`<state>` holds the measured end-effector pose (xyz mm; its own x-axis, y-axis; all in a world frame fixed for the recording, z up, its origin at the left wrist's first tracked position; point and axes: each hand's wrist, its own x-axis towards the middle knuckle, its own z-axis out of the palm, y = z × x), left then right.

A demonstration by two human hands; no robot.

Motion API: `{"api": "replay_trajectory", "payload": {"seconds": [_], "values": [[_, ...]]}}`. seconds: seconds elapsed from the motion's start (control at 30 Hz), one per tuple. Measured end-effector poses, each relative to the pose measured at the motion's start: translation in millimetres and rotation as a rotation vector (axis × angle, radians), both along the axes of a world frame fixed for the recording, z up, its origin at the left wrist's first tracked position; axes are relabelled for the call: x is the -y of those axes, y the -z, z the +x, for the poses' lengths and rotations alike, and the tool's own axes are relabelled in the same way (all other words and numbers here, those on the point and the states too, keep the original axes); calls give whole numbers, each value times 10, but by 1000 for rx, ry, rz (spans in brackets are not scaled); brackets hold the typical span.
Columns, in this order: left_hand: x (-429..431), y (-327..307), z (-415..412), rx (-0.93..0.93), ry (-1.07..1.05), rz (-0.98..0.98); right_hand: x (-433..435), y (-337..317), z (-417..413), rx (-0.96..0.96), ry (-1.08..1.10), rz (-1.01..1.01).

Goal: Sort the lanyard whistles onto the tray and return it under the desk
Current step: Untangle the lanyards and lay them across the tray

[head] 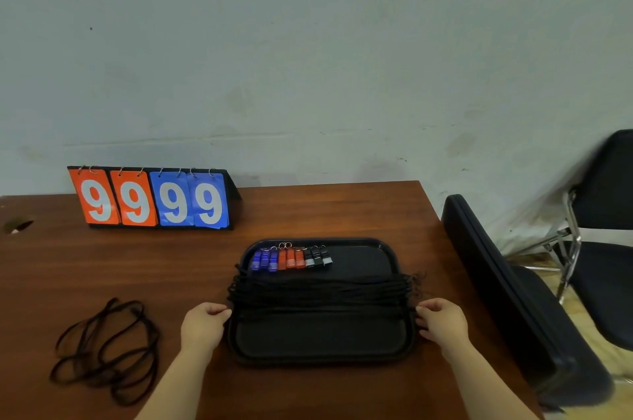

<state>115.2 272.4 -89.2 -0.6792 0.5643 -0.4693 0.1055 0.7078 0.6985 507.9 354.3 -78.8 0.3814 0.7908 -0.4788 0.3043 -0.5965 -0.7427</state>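
A black tray (322,339) lies on the brown desk in front of me. Along its far left part stands a row of whistles (291,259): blue ones at the left, red in the middle, black at the right. Their black lanyards (322,292) stretch across the tray's middle from side to side. My left hand (203,325) grips the tray's left rim with curled fingers. My right hand (442,322) grips the right rim the same way.
A loose pile of black cords (109,351) lies on the desk (102,268) to the left. A flip scoreboard (154,200) showing 9999 stands at the back. A black case (513,299) leans at the desk's right edge, beside black chairs (603,248).
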Motion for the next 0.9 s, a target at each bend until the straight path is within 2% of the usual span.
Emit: {"api": "replay_trajectory", "payload": {"seconds": [0.53,0.63,0.7,0.77,0.9], "values": [[-170,-6,57,-121,40,-56,-103,-63,-150,290,-54,45],[-159,-43,78,-129,13,-64,-76,-116,-166,517,-45,100],[-137,-79,86,-135,-18,-59,-56,-183,-174,601,-54,198],[-103,-103,73,-151,-29,-46,-47,-253,-218,568,-110,296],[58,-108,-7,-201,31,-68,-38,-329,-501,362,-333,377]]}}
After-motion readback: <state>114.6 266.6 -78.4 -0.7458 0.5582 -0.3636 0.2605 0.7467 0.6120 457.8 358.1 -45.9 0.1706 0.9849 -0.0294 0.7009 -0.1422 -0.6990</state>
